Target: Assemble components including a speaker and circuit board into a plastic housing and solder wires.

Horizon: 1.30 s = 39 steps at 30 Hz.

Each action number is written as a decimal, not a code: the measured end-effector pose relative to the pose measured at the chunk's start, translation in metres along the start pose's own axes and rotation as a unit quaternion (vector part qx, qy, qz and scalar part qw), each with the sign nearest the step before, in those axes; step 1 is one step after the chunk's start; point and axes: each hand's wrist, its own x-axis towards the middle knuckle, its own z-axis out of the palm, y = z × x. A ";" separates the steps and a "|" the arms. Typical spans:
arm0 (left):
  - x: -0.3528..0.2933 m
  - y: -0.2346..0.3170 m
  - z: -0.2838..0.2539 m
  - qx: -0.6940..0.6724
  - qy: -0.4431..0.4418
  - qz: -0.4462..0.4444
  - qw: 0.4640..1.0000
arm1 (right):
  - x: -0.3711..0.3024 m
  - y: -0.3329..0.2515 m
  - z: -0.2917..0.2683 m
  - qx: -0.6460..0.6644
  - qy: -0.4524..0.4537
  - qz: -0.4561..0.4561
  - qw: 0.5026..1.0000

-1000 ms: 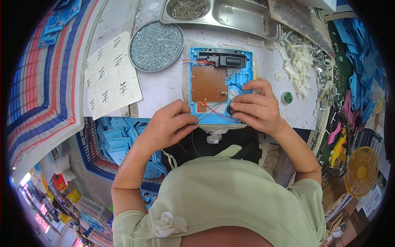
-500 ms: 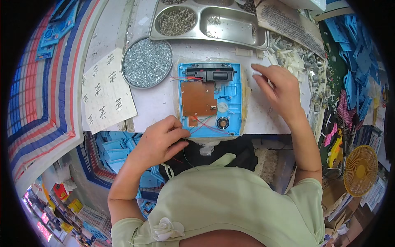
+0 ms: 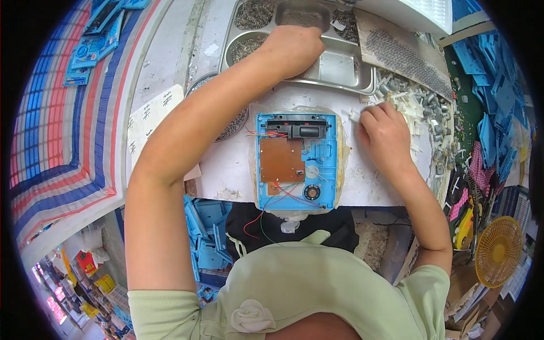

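Note:
My left hand [image 3: 294,50] is over the metal compartment tray [image 3: 367,79], its fingers curled down and their tips hidden; what they pinch, if anything, cannot be made out. My right hand [image 3: 385,136] is closed above the table, right of the housing, and a small white plastic piece [image 3: 355,115] shows at its fingertips. Between my arms lies an open blue plastic housing [image 3: 328,195]. Inside it are a brown circuit board [image 3: 280,160], a black module [image 3: 309,131] along the far side and a round speaker [image 3: 311,192]. Red and green wires hang over its near edge.
Behind my left forearm stands a round dish [image 3: 235,126] of small metal parts, partly covered. White plastic pieces and metal cylinders [image 3: 422,110] are heaped at the right. A board with rows of small parts [image 3: 405,51] lies behind them. A yellow basket [image 3: 498,251] is far right.
My left hand has left the housing's near left corner and reached up over the tray. My right hand's fingers have curled in by the white piece. The whole view has shifted slightly.

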 end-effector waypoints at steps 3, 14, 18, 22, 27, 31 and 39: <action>0.012 0.003 0.000 0.046 -0.043 0.027 0.998 | -0.006 0.001 -0.013 0.033 0.023 0.005 0.999; -0.010 -0.006 -0.047 -0.111 -0.092 -0.008 0.990 | -0.030 0.000 -0.041 0.231 0.016 0.106 0.967; 0.000 0.003 -0.044 -0.061 -0.132 0.010 0.989 | -0.028 -0.003 -0.040 0.235 0.010 0.096 0.967; 0.019 0.008 -0.014 -0.041 -0.034 0.062 0.997 | -0.022 -0.009 -0.039 0.252 0.010 0.099 0.963; 0.027 0.022 -0.007 -0.044 -0.001 0.061 0.997 | -0.020 -0.012 -0.050 0.257 0.047 0.086 0.961; -0.045 0.064 -0.105 -0.355 0.009 -0.030 0.934 | -0.044 -0.017 -0.075 0.357 0.082 0.116 0.923; -0.176 0.148 -0.107 -0.753 -0.103 -0.246 0.602 | -0.054 -0.066 -0.068 0.390 0.051 -0.015 0.919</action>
